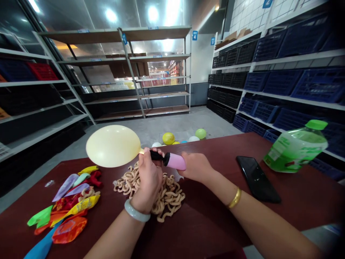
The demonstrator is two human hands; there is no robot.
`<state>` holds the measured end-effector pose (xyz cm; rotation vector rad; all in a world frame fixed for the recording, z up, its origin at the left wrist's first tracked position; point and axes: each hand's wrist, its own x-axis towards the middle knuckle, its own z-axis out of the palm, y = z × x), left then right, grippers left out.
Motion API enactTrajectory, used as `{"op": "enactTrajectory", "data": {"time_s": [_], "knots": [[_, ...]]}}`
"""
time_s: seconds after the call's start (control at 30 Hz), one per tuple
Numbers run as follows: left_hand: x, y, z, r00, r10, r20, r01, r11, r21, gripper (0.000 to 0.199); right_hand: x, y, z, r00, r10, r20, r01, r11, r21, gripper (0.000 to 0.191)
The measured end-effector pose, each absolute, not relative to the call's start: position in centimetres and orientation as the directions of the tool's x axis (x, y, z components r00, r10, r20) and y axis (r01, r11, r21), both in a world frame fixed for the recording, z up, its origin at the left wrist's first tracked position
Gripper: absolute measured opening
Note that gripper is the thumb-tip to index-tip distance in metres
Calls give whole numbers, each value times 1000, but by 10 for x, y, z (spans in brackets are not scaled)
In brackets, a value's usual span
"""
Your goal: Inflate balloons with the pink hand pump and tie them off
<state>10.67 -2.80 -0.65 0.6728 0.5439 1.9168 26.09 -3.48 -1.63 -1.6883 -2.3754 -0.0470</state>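
Note:
A pale yellow balloon (113, 146), swollen with air, stretches out to the left above the table. Its neck fits over the black nozzle end of a hand pump (175, 161) with a pink barrel. My left hand (148, 172) is closed around the balloon's neck and the black end of the pump. The fingers of my right hand (195, 166) wrap the pink far end of the pump. Under my left hand lies a heap of beige, curled, rope-like pieces (169, 199), partly hidden by that hand. What these pieces are I cannot tell.
Several limp, colourful balloons (70, 230) lie at the table's left. At the right are a black phone (257, 178) and a bottle of green liquid (296, 147). Inflated balloons (168, 138) show beyond the far edge of the dark red table (215, 216). Shelves with crates (283, 82) line the room.

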Motion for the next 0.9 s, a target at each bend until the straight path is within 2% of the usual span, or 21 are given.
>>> {"op": "enactTrajectory", "data": {"time_s": [0.2,0.4,0.57,0.9], "knots": [[60,-6,5,-438,870,225,-619,-473,626,18,273,-21,-17,-328,935,138,933,343,-108,35],[20,10,10,-543,827,146,-614,-510,602,12,289,-9,-20,-319,941,111,942,328,-67,33],[38,9,0,-523,837,158,-624,-503,598,15,291,-9,-24,-323,938,126,944,328,-28,32],[110,-26,-16,-359,911,202,-683,-404,609,23,269,-28,-24,-349,906,239,923,376,-80,32]]}}
